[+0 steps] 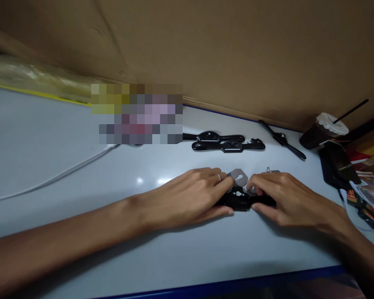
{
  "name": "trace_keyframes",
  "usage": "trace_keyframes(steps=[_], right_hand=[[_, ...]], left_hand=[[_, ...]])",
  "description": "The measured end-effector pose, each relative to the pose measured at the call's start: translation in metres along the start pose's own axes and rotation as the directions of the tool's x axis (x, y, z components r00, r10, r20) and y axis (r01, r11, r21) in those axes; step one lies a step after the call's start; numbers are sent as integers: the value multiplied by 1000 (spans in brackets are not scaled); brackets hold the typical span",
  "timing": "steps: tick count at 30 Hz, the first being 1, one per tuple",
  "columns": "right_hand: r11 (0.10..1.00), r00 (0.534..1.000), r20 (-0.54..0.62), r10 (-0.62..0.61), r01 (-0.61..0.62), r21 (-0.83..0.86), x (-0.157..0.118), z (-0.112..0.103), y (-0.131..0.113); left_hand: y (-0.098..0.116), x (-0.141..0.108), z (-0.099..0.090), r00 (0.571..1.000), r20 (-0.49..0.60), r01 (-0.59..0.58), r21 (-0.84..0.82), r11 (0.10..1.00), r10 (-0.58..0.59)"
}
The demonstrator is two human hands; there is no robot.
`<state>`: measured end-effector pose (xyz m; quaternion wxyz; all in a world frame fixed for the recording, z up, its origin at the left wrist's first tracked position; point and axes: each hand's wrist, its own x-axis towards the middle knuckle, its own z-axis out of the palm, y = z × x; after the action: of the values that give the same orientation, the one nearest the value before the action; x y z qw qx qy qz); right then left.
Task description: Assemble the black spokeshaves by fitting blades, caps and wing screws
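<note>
A black spokeshave body (237, 199) lies low over the white table between my hands. My left hand (202, 189), with a ring on one finger, is wrapped round its left handle. On the right handle, my right hand (282, 197) is closed with thumb and fingers. Just behind the body is a grey metal plate (243, 177) with a keyhole-shaped slot, close to my left fingertips; whether they touch it I cannot tell. A small metal screw (268, 169) shows behind my right hand, its lower part hidden.
Two black spokeshaves (228, 146) lie side by side further back, and another spokeshave (282, 139) lies slanted near the cardboard wall (236, 54). At the right are a lidded drink cup (322, 131) with a straw and a black device (338, 166). A white cable (65, 172) runs left.
</note>
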<state>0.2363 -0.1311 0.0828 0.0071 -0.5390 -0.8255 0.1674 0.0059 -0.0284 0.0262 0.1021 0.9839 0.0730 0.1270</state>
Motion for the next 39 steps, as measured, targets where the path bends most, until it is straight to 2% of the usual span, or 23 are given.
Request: trace_keyframes(steps=[5, 20, 26, 32, 39], right_hand=[[998, 999, 1, -42, 42, -50, -2, 0, 0], [998, 1000, -7, -28, 27, -65, -3, 0, -2], [973, 995, -3, -103, 100, -209, -3, 3, -8], [947, 979, -25, -200, 187, -262, -2, 4, -9], [978, 996, -31, -85, 77, -196, -4, 3, -11]], left_hand=[[0, 1, 0, 997, -15, -71, 8, 997, 71], [-2, 0, 1, 997, -14, -79, 11, 997, 79], [-1, 0, 1, 998, -4, -70, 10, 997, 70], [-2, 1, 0, 998, -2, -62, 0, 998, 62], [-2, 0, -1, 998, 12, -63, 5, 998, 63]])
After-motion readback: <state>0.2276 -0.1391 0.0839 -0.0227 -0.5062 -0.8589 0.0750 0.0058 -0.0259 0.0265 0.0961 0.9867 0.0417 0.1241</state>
